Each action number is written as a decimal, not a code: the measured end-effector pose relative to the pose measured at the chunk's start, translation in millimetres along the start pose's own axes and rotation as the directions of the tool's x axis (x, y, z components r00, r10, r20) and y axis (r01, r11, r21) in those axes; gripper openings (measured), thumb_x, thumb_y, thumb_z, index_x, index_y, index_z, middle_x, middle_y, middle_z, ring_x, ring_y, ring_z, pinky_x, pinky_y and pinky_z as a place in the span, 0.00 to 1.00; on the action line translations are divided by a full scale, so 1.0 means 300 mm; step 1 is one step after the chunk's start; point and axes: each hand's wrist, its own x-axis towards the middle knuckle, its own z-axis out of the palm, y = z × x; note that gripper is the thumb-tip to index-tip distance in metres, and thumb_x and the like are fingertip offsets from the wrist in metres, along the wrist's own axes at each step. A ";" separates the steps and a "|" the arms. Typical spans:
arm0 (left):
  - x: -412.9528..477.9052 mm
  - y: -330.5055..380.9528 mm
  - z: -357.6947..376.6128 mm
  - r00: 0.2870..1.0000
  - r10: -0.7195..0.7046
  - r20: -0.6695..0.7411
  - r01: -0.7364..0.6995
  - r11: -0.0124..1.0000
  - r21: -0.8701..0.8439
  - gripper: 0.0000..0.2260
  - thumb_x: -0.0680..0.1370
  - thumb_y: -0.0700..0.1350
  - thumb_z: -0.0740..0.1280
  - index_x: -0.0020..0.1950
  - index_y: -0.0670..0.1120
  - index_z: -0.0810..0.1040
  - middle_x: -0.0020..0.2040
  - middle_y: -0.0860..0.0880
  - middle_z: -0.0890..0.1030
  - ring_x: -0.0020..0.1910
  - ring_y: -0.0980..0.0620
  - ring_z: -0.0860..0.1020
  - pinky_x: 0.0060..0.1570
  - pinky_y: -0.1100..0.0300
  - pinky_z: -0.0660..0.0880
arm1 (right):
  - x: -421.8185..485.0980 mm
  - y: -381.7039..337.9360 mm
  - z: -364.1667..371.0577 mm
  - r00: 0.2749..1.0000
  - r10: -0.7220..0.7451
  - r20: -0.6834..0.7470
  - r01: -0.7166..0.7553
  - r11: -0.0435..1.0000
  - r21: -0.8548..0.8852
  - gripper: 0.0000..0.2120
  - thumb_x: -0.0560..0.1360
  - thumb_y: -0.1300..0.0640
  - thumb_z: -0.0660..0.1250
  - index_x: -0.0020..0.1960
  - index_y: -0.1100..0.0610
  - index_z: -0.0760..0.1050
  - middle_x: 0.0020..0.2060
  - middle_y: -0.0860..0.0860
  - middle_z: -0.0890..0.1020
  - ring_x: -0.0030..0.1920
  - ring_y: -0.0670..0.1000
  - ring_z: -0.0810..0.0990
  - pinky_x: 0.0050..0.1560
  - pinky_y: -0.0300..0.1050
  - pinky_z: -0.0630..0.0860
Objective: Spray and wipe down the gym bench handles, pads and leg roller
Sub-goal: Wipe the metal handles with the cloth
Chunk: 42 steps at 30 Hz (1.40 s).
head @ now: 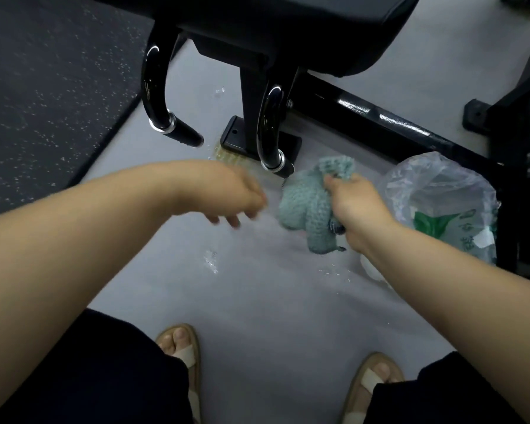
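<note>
Open grey floor [273, 301] is lying beyond the sandalled feet [181, 347]. The left hand [233, 194] is hovering, fingers loose and empty; the right hand [355, 203] is gripping the teal cloth [306, 206] just beside the tip of a handle [268, 133]. A plastic bag [441, 203] is crowding the right, the edge of a speckled mat [43, 87] the left.

Bare floor [257, 295] near me gives open room. Farther off, the left handle [150, 87] and right handle [268, 127] hang down with the post [251, 96] between. My right hand [355, 203], gripping the cloth [306, 203], fills the gap between right handle and plastic bag [441, 203]; a frame bar [389, 123] blocks behind.
</note>
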 end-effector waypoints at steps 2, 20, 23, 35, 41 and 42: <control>0.044 -0.031 -0.019 0.967 -0.016 -0.254 0.013 1.000 -0.016 0.16 0.77 0.48 0.61 0.65 0.56 0.70 0.57 0.54 0.78 0.54 0.50 0.77 0.57 0.53 0.75 | 0.038 -0.010 0.003 0.979 -0.195 -0.066 0.190 0.979 -0.074 0.08 0.80 0.53 0.57 0.50 0.52 0.73 0.50 0.53 0.80 0.51 0.56 0.79 0.56 0.51 0.75; 0.123 -0.040 0.017 0.912 0.078 -0.404 -0.215 0.927 -0.307 0.08 0.76 0.50 0.66 0.54 0.56 0.77 0.51 0.53 0.82 0.51 0.51 0.80 0.55 0.48 0.77 | 0.214 -0.036 0.189 0.921 -0.313 0.230 0.304 0.950 0.072 0.24 0.79 0.36 0.47 0.44 0.46 0.78 0.39 0.45 0.82 0.45 0.46 0.79 0.52 0.44 0.74; 0.110 -0.034 0.008 0.911 0.093 -0.402 -0.223 0.931 -0.290 0.09 0.75 0.49 0.67 0.55 0.55 0.79 0.49 0.56 0.83 0.51 0.53 0.80 0.56 0.50 0.76 | 0.197 -0.057 0.201 0.901 -0.384 0.203 0.355 0.920 0.168 0.16 0.81 0.48 0.53 0.51 0.51 0.78 0.43 0.45 0.81 0.46 0.43 0.79 0.50 0.35 0.73; 0.099 -0.034 0.006 0.913 0.124 -0.389 -0.234 0.940 -0.250 0.07 0.77 0.53 0.64 0.55 0.59 0.77 0.44 0.60 0.79 0.47 0.54 0.79 0.45 0.64 0.74 | 0.195 -0.024 0.235 0.931 -0.328 0.159 0.277 0.920 0.277 0.19 0.80 0.49 0.56 0.64 0.58 0.74 0.49 0.48 0.82 0.47 0.43 0.79 0.49 0.34 0.73; 0.114 -0.029 -0.001 0.896 0.126 -0.425 -0.244 0.940 -0.236 0.05 0.76 0.51 0.67 0.51 0.56 0.78 0.41 0.58 0.79 0.36 0.62 0.75 0.27 0.76 0.68 | 0.199 -0.016 0.219 0.927 -0.338 0.162 0.308 0.933 0.184 0.18 0.81 0.49 0.54 0.61 0.56 0.77 0.52 0.57 0.81 0.46 0.56 0.80 0.43 0.50 0.76; 0.115 -0.028 0.001 0.894 0.126 -0.430 -0.244 0.941 -0.233 0.05 0.76 0.51 0.67 0.51 0.55 0.78 0.41 0.58 0.79 0.36 0.62 0.74 0.27 0.76 0.68 | 0.200 -0.013 0.220 0.936 -0.315 0.158 0.293 0.945 0.146 0.19 0.80 0.48 0.54 0.64 0.54 0.75 0.56 0.54 0.80 0.51 0.53 0.79 0.48 0.47 0.75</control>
